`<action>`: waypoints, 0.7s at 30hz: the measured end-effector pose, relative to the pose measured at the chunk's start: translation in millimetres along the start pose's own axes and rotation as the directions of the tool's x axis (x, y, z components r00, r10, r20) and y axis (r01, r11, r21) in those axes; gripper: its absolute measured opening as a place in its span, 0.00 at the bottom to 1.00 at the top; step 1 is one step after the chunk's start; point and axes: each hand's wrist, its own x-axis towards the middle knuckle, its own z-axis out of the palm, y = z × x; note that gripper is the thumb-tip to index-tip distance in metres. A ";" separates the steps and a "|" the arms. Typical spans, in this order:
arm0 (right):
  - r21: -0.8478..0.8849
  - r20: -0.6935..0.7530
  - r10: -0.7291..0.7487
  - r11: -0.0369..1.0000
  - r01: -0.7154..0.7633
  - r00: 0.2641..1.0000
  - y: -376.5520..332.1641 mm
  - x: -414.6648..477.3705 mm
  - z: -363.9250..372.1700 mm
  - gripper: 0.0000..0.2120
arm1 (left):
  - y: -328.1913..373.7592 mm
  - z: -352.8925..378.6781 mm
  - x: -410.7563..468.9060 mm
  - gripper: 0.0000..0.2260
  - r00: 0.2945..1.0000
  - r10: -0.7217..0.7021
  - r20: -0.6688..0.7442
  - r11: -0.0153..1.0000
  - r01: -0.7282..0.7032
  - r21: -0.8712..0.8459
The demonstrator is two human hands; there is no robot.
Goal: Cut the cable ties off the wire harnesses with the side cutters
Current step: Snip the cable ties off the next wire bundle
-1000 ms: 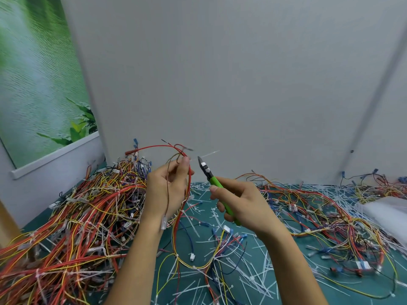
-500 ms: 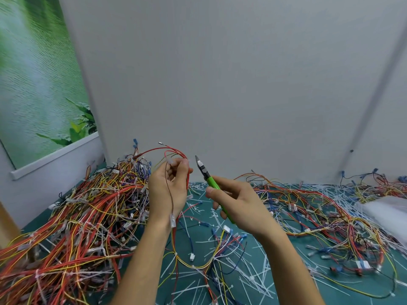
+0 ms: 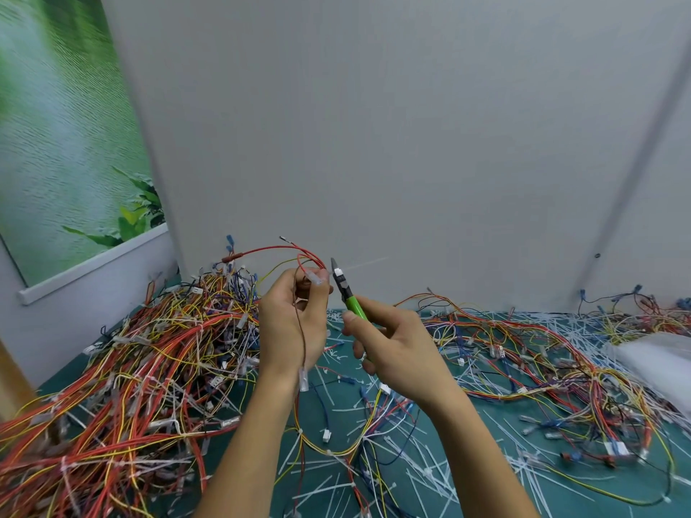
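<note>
Left hand [image 3: 295, 323] was clenched round a thin wire harness [image 3: 276, 250], held up above the table [image 3: 561, 476]. Red and yellow leads looped out of the fingertips toward 11 o'clock. One dark lead hung down past the wrist to a clear terminal sleeve [image 3: 303, 379]. Right hand [image 3: 396, 345] was wrapped round the green handles of the side cutters [image 3: 346, 291]. The cutters' long axis ran from 5 o'clock at the palm to 11 o'clock at the nose. The nose sat just beside the left fingertips, on their 3 o'clock side, not quite touching. Blades open or closed: could not tell. A pale streak [image 3: 368, 262] ran from the cutter head toward 2 o'clock, possibly a cable tie tail, too blurred to call. Judgement: any tie yet to cut lay at 9 o'clock from the nose, inside the left grip, so the right hand was placed to close that gap with a short push. Harness pile [image 3: 142, 353] lay at 8 o'clock. Snipped ties [image 3: 329, 476] were strewn at 6 o'clock.
</note>
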 end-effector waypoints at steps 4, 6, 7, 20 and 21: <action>-0.042 0.021 -0.005 0.999 0.006 1.000 -2.2 -1.6 -0.8 0.09 | 0.5 3.5 -3.2 0.05 0.998 0.050 -0.023 0.998 -0.049 0.050; -0.069 0.025 -0.013 0.998 0.015 1.000 -4.1 -1.7 0.9 0.10 | 0.9 5.3 -5.3 0.05 0.997 0.070 -0.028 0.995 -0.067 0.079; -0.082 0.020 -0.014 0.997 0.016 1.000 -4.4 -1.5 1.2 0.09 | 0.9 5.7 -6.0 0.05 0.996 0.085 -0.028 0.992 -0.082 0.093; -0.332 -0.006 -0.013 0.943 0.011 1.000 -2.9 -3.0 6.0 0.22 | -4.6 10.1 -8.2 0.04 0.986 0.154 -0.061 0.979 -0.144 0.144; -0.331 -0.005 -0.006 0.944 0.004 1.000 -2.5 -3.1 7.4 0.22 | -4.7 10.5 -8.4 0.04 0.988 0.137 -0.066 0.984 -0.128 0.126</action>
